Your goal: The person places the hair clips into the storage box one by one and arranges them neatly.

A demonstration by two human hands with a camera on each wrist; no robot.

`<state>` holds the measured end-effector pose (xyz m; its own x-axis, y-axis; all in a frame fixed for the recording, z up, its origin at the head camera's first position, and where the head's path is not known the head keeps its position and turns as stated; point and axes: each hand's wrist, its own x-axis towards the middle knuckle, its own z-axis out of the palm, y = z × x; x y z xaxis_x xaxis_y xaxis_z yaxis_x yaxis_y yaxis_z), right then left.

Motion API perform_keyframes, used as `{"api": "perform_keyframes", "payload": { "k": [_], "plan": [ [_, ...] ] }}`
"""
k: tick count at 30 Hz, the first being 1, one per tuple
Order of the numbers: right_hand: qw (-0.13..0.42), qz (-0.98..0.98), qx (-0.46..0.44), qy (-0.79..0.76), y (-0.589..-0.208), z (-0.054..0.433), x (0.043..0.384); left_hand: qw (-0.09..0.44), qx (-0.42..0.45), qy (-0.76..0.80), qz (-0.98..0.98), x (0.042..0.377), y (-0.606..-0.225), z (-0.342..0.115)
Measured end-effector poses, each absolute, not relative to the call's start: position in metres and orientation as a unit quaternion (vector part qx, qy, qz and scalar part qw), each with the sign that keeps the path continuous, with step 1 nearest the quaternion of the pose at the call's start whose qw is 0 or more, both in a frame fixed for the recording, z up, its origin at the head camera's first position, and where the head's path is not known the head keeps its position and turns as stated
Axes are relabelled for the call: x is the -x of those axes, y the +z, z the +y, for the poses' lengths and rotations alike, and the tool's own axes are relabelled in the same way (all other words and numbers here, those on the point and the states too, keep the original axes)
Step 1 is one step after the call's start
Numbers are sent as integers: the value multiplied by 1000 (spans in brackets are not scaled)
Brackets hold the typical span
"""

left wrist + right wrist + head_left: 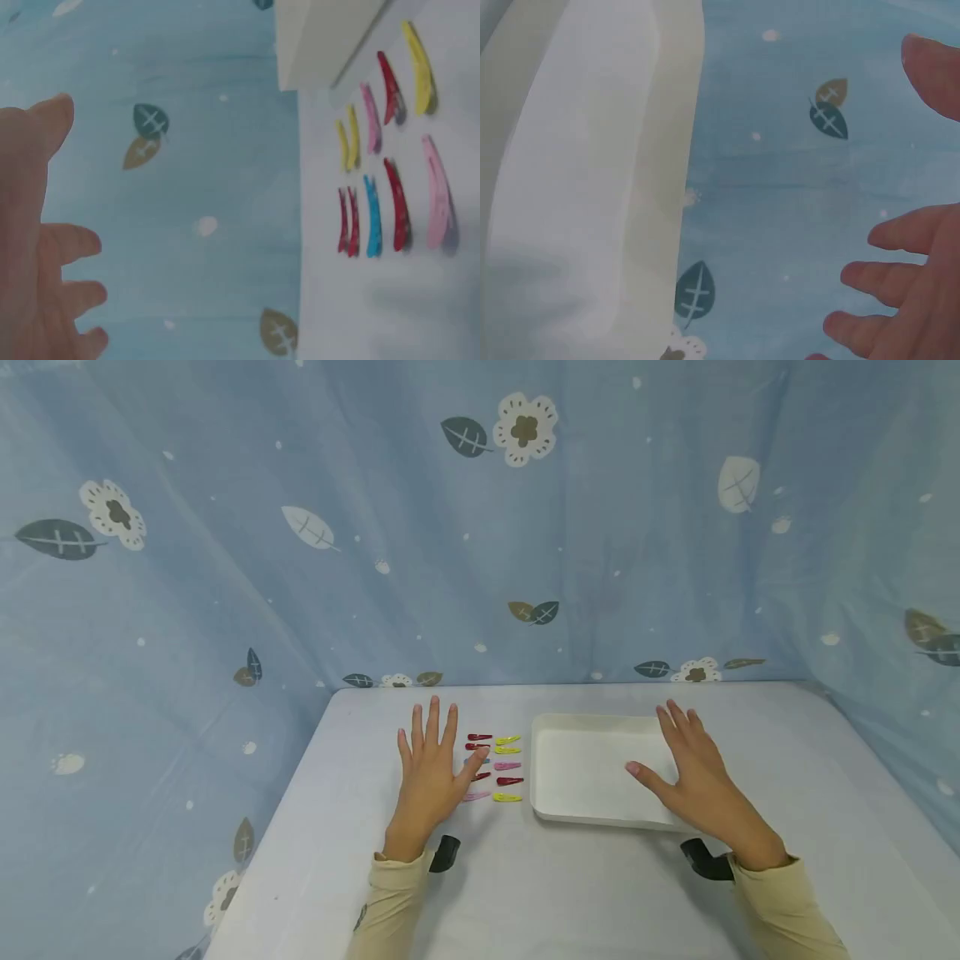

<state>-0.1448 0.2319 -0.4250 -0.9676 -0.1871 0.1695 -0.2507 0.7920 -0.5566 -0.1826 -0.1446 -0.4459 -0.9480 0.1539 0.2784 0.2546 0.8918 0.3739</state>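
Observation:
My left hand [431, 783] is held with fingers spread just left of two columns of snap hair clips, its thumb overlapping the left column in the head view. That column has red clips [397, 206], a blue clip [373, 217] and a pink clip [437, 195]. Yellow clips [507, 797], another pink clip [507, 766] and a dark red clip [510, 781] make up the right column. To the right of the clips lies a shallow white tray [592, 768] with nothing in it. Over the tray's right end my right hand [701, 785] is spread, holding nothing.
A white cloth covers the table [315, 860]. Behind it and at both sides hangs a blue curtain [420, 527] with leaves and flowers. Black curved pieces [446, 853] show beside both wrists, below the sleeves' cuffs [401, 872].

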Motion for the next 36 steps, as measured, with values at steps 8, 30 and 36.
{"api": "perform_keyframes", "payload": {
  "k": [8,30,36],
  "plan": [
    [29,-927,-97,361,-427,248,140,136,88,-288,-944,184,-443,-164],
    [3,-908,-57,416,-466,279,133,123,30,-416,-900,199,-461,-175],
    [-27,-903,-36,427,-477,285,135,109,27,-421,-900,203,-471,-177]
  ]
}}
